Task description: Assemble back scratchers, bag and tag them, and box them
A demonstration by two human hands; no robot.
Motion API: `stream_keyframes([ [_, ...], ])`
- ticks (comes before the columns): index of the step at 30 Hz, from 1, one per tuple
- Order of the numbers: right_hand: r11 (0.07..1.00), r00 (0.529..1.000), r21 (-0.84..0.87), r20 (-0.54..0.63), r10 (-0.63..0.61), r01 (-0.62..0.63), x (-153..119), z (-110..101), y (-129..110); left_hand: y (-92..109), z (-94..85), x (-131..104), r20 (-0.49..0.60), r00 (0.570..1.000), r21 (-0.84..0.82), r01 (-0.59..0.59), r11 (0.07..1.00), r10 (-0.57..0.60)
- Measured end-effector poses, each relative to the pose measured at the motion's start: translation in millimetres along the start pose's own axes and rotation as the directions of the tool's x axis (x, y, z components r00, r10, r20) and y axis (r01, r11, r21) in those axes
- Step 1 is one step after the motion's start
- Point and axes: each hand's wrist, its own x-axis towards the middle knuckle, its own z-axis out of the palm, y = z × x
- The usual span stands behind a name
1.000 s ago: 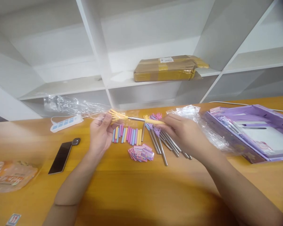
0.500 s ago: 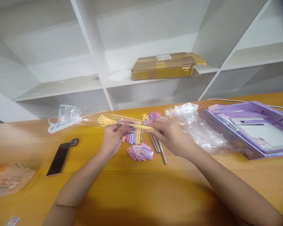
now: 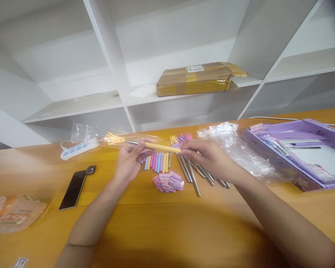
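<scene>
A yellow back scratcher (image 3: pixel 162 147), with a hand-shaped head, a metal rod and a yellow handle, lies level across the middle, inside or partly inside a clear plastic sleeve (image 3: pixel 102 140). My left hand (image 3: pixel 130 158) pinches it around the metal rod and sleeve. At the handle's end, my right hand (image 3: pixel 203 156) grips with thumb and fingers. Beneath are coloured handles (image 3: pixel 158 162) in a row, and a small pile of pink and purple cards (image 3: pixel 169 181). Metal rods (image 3: pixel 194 180) and pink, purple and yellow scratcher heads (image 3: pixel 181 138) lie close to my right hand.
Clear plastic bags (image 3: pixel 234 149) are heaped right of centre, beside a purple box (image 3: pixel 298 160). A power strip (image 3: pixel 79 149), a phone (image 3: pixel 72 190) and an orange packet (image 3: pixel 15 214) are at left. Behind the table, a taped carton (image 3: pixel 195 80) rests on the white shelf.
The scratcher and sleeve have shifted left, and more of the yellow handle shows between my hands. My right hand has moved slightly right, to the handle's end.
</scene>
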Motion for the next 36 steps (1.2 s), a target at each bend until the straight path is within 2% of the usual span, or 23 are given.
stream_keyframes([
  [6,0.997,0.999,0.063,0.000,0.034,-0.034,1.0,14.1,-7.9,-17.2,11.5,-13.6,0.105,0.988,0.035,0.108,0.994,-0.111],
  [11,0.997,0.999,0.081,0.049,0.016,-0.020,-1.2,22.5,-9.1,-25.1,14.2,-18.6,0.245,0.947,0.117,0.187,0.975,-0.210],
  [14,0.994,0.995,0.107,0.089,-0.034,0.025,-2.4,17.1,-6.8,-20.8,11.2,-15.4,0.234,0.951,0.140,0.174,0.975,-0.203],
  [16,0.985,0.986,0.127,0.100,-0.133,0.120,-2.9,10.9,-4.2,-15.8,8.6,-12.4,0.193,0.961,0.131,0.174,0.976,-0.197],
  [18,0.962,0.961,0.076,0.079,-0.266,0.261,-3.1,6.0,-2.0,-11.2,6.3,-10.2,0.171,0.964,0.109,0.186,0.976,-0.203],
  [21,0.882,0.887,-0.109,-0.001,-0.461,0.458,-3.0,4.5,-1.4,-8.4,4.6,-9.3,0.193,0.957,0.082,0.205,0.975,-0.218],
  [24,0.799,0.810,-0.212,-0.049,-0.584,0.563,-3.5,7.3,-4.2,-9.6,5.6,-10.5,0.213,0.945,0.074,0.236,0.969,-0.246],
  [26,0.775,0.792,-0.244,-0.042,-0.609,0.583,-4.3,8.7,-6.9,-11.4,7.0,-11.6,0.232,0.936,0.081,0.254,0.964,-0.266],
  [30,0.783,0.807,-0.256,-0.022,-0.591,0.566,-4.5,9.4,-11.8,-16.7,8.3,-13.5,0.269,0.921,0.146,0.251,0.957,-0.283],
  [36,0.866,0.870,-0.092,0.001,-0.493,0.491,-1.4,19.9,-11.8,-30.2,4.7,-13.7,0.351,0.902,0.338,0.127,0.932,-0.251],
])
